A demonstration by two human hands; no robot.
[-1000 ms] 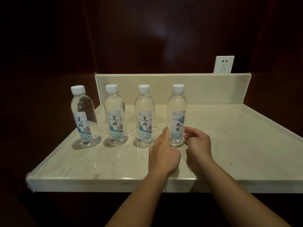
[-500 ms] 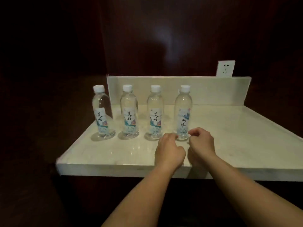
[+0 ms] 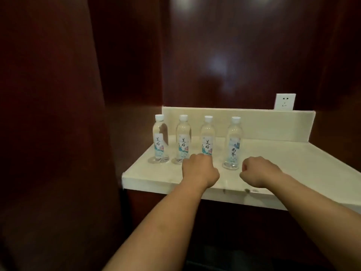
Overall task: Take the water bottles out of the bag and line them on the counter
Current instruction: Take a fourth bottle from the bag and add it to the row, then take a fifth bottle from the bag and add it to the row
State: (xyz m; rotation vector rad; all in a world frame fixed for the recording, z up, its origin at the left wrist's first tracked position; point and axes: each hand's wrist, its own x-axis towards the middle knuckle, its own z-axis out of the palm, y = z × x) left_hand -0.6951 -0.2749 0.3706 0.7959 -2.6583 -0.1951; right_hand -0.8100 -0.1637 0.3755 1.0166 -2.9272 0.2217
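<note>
The rightmost bottle [image 3: 234, 142] stands upright on the table [image 3: 302, 163], its long axis vertical. It closes a row with the third bottle [image 3: 207, 138], second bottle [image 3: 183, 140] and leftmost bottle [image 3: 160, 141]. It lies just beyond the gap between the two hands. The left hand [image 3: 199, 171] covers the third bottle's foot, and the right hand [image 3: 257, 170] sits just right of the rightmost one. Both hands have their fingers curled in on nothing. The bare table lies to the right, so a further bottle would likely suit the right hand. No bag shows.
</note>
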